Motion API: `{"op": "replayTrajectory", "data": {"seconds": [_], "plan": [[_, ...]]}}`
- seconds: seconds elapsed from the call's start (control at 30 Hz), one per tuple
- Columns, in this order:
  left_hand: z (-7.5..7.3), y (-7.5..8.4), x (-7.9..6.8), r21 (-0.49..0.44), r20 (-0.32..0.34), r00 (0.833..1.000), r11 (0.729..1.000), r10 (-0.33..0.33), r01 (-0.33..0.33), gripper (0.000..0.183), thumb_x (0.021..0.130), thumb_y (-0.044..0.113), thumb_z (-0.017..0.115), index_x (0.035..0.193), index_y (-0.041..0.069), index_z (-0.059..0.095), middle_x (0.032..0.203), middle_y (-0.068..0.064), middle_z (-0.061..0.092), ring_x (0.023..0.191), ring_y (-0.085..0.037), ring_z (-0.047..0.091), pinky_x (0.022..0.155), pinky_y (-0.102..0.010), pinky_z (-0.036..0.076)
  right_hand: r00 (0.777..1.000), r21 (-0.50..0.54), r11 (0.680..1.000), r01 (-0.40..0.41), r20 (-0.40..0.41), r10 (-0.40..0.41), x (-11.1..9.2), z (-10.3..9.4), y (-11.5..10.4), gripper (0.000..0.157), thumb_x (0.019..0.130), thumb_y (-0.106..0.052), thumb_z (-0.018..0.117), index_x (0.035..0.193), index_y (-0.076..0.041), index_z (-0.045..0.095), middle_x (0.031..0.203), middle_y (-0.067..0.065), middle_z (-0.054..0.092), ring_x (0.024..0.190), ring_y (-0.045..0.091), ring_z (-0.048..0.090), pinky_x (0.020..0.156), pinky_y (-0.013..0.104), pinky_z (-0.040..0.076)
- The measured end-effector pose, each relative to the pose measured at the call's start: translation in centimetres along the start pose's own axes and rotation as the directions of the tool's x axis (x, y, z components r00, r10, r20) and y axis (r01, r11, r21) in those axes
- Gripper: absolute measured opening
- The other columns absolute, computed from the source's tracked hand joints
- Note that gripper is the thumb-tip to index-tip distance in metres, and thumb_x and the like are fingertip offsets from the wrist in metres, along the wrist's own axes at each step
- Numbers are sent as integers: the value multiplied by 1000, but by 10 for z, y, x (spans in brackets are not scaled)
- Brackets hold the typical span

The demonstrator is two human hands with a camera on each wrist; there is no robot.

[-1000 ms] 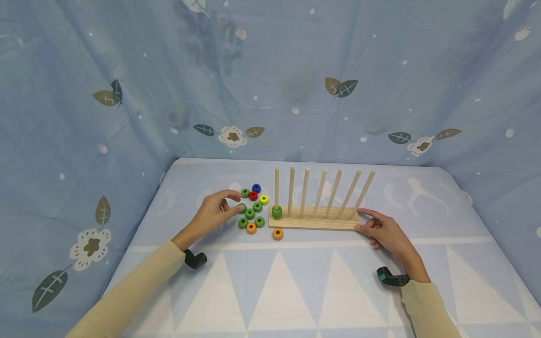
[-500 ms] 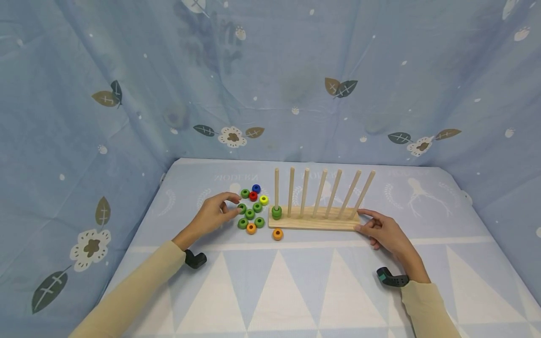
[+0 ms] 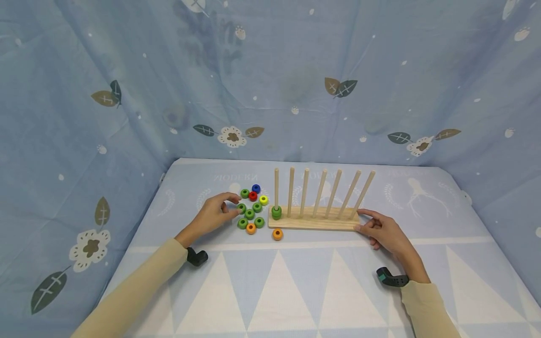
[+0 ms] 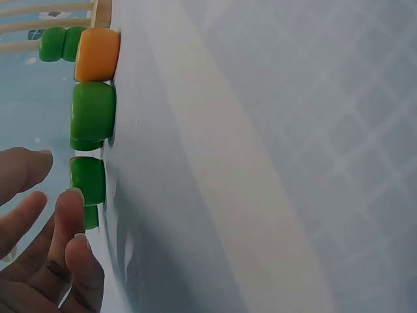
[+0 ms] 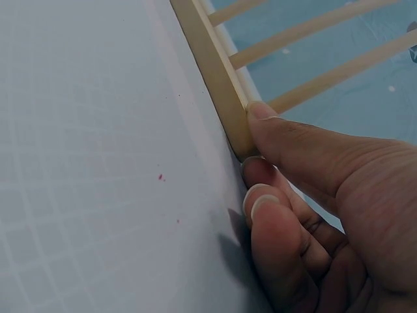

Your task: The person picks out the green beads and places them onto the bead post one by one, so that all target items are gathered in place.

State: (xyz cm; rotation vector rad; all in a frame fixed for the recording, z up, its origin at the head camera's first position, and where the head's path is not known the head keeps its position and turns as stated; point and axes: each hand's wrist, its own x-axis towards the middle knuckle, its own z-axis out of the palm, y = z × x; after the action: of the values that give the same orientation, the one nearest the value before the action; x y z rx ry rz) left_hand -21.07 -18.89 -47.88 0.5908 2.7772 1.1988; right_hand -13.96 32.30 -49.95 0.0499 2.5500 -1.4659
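A wooden peg rack with a row of upright pegs lies across the table. Two green beads are stacked on its leftmost peg. My right hand holds the rack's right end; in the right wrist view the thumb lies on the base's corner, other fingers curled below it. My left hand is at the left edge of the loose beads, thumb and forefinger apart, beside a green bead. In the left wrist view the fingertips overlap a green bead, and nothing sits between thumb and fingers.
Several more green beads lie left of the rack, with a blue bead, a red bead, a yellow bead and an orange bead. Another orange bead rests before the rack's front edge. Patterned cloth hangs behind.
My left hand has drawn back slightly to the left, its thumb shifting off the nearest green bead. The right hand and the rack stay where they were.
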Motion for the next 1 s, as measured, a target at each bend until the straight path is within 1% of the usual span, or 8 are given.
{"op": "replayTrajectory", "data": {"seconds": [0.33,0.57,0.8,1.0], "plan": [[4,-2,4,14,21,1000,1000,-13,13,40,92,19,80,129,7,68,119,-7,71,67,-16,53,56,-29,44,1000,3,1000,-9,5,9,0,0,-2,70,95,-30,77,153,-8,47,89,14,63,55,14,52,50,32,52],[7,-5,7,48,40,998,997,-55,53,41,93,25,80,129,10,68,120,-3,70,71,-17,54,59,-29,45,1000,19,1000,-6,10,6,0,-1,-2,71,94,-31,78,154,-9,47,90,15,64,55,15,52,51,32,52],[5,-4,7,47,46,997,997,-55,53,40,92,23,80,128,8,69,116,-4,71,70,-17,53,58,-30,44,1000,16,1000,-3,11,2,0,-1,0,71,94,-32,78,154,-9,47,90,14,65,55,15,53,51,32,52],[7,-4,9,69,53,996,995,-71,67,36,93,26,80,125,11,71,113,-3,69,68,-17,52,57,-29,43,1000,12,1000,-4,9,4,0,-1,0,71,94,-32,78,153,-9,47,89,14,65,55,14,53,51,32,52]]}}
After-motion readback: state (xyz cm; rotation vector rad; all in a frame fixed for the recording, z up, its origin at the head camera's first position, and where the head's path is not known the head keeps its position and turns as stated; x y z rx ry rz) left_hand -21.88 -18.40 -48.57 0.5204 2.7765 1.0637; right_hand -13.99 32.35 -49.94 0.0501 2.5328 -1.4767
